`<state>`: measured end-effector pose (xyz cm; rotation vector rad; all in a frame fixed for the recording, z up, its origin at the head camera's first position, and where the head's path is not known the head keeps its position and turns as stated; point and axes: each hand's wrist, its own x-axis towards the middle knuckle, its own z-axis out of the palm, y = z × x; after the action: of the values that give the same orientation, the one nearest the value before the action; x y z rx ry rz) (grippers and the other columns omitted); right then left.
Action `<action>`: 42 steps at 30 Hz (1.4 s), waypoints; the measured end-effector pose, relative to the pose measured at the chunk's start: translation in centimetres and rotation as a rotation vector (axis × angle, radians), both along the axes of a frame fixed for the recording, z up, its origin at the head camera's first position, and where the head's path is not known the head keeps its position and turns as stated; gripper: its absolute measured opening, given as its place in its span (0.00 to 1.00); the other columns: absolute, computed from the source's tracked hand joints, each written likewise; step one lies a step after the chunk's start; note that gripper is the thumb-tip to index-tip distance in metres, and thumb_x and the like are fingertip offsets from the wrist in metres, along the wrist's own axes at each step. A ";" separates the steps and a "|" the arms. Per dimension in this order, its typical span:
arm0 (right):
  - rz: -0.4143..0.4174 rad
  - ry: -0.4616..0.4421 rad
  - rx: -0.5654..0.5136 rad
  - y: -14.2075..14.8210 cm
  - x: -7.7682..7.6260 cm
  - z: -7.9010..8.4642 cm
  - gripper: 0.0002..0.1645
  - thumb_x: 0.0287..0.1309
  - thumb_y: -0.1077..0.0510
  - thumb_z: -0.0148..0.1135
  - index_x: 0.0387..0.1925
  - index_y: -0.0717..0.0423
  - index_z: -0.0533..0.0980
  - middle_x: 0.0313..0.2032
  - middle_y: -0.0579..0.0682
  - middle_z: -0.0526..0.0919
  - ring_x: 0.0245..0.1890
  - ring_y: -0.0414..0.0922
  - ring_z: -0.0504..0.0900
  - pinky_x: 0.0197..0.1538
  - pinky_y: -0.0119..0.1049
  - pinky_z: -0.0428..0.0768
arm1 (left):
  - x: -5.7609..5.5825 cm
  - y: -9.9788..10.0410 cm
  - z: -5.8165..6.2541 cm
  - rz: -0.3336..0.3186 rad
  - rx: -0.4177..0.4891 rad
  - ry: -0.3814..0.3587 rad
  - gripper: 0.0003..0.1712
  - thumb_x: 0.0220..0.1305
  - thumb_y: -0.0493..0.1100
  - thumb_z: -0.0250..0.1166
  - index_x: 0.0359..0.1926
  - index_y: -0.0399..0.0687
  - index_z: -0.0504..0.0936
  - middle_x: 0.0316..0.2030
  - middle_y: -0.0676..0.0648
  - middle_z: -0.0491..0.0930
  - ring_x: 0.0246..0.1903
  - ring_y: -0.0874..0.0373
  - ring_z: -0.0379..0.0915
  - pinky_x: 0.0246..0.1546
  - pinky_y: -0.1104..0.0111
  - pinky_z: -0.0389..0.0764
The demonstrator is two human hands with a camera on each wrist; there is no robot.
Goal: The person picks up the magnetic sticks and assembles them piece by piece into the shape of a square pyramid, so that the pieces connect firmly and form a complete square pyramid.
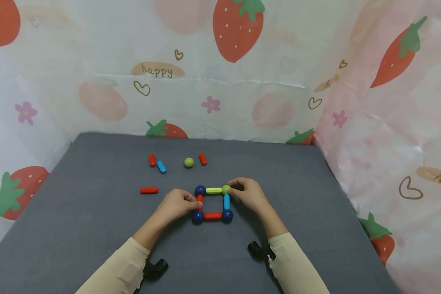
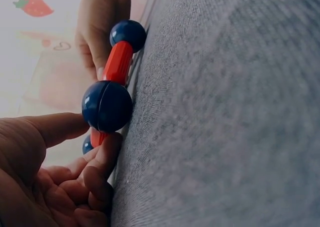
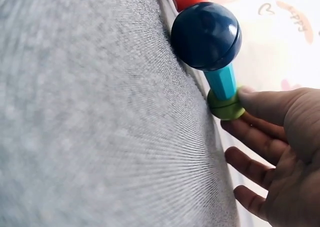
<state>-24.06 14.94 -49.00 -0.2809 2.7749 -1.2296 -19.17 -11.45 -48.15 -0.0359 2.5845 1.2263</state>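
A four-sided frame of ball-and-rod building pieces lies on the grey tabletop, with dark blue balls [image 1: 227,216] at three corners and a green ball [image 1: 226,189] at the far right one. Its near side is a red rod [image 1: 213,216], its far side a lime rod [image 1: 214,190] and its right side a light blue rod [image 1: 226,202]. My left hand [image 1: 176,203] pinches the left red rod [image 1: 200,198] just behind the near left blue ball [image 2: 107,107]. Thumb and fingers of my right hand [image 1: 250,195] pinch the green ball; its other fingers spread apart in the right wrist view.
Beyond the frame lie a loose green ball [image 1: 188,162], a red rod [image 1: 203,159], another red rod [image 1: 152,160] and a light blue rod [image 1: 161,167]. One more red rod [image 1: 149,190] lies left of the frame. Strawberry-print cloth [image 1: 242,90] surrounds the table's back and sides.
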 end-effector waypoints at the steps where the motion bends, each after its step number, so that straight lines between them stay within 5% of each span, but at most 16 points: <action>1: 0.003 0.003 -0.003 0.1 0.0 0.0 0.13 0.63 0.49 0.72 0.49 0.42 0.86 0.46 0.42 0.87 0.48 0.43 0.83 0.50 0.43 0.81 | -0.1 0.0 0.0 -0.005 0.003 -0.001 0.13 0.62 0.55 0.74 0.32 0.52 0.90 0.32 0.53 0.84 0.32 0.56 0.73 0.31 0.66 0.72; 6: 0.031 0.001 -0.013 0.4 -0.3 -0.2 0.15 0.64 0.49 0.71 0.52 0.41 0.85 0.50 0.42 0.87 0.54 0.44 0.83 0.56 0.46 0.80 | -0.6 -0.8 0.3 -0.059 0.025 0.015 0.13 0.64 0.55 0.73 0.37 0.50 0.89 0.32 0.52 0.83 0.30 0.56 0.74 0.30 0.66 0.73; 13: 0.046 0.003 -0.002 0.5 -0.5 0.1 0.17 0.65 0.48 0.70 0.55 0.41 0.85 0.53 0.41 0.86 0.59 0.46 0.81 0.61 0.49 0.77 | -1.6 -3.6 2.4 -0.100 0.081 0.063 0.17 0.69 0.50 0.69 0.51 0.43 0.85 0.41 0.46 0.85 0.34 0.51 0.78 0.32 0.64 0.77; 22: 0.035 0.006 0.004 0.7 -0.5 0.3 0.15 0.65 0.49 0.70 0.53 0.40 0.85 0.52 0.42 0.87 0.58 0.46 0.81 0.60 0.49 0.78 | -2.8 -8.2 3.9 -0.193 -0.056 0.200 0.22 0.69 0.51 0.68 0.59 0.46 0.82 0.55 0.44 0.83 0.49 0.49 0.76 0.42 0.60 0.79; 30: 0.037 0.010 0.004 0.6 -0.7 0.2 0.16 0.64 0.48 0.70 0.53 0.41 0.85 0.51 0.41 0.87 0.57 0.45 0.82 0.60 0.48 0.78 | -3.9 -12.3 3.8 -0.265 -0.204 0.309 0.22 0.67 0.47 0.71 0.59 0.43 0.83 0.56 0.43 0.82 0.55 0.43 0.72 0.53 0.48 0.76; 42: 0.056 0.008 0.005 0.2 -0.3 -0.1 0.15 0.65 0.48 0.69 0.53 0.40 0.85 0.52 0.41 0.87 0.59 0.47 0.81 0.61 0.50 0.77 | -4.8 -15.6 2.2 -0.332 -0.294 0.274 0.21 0.63 0.44 0.74 0.56 0.44 0.85 0.52 0.43 0.83 0.55 0.43 0.70 0.55 0.45 0.74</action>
<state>-24.34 15.12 -49.13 -0.3618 2.7564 -1.2109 -24.00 -27.00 -45.95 0.5143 2.8290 0.7738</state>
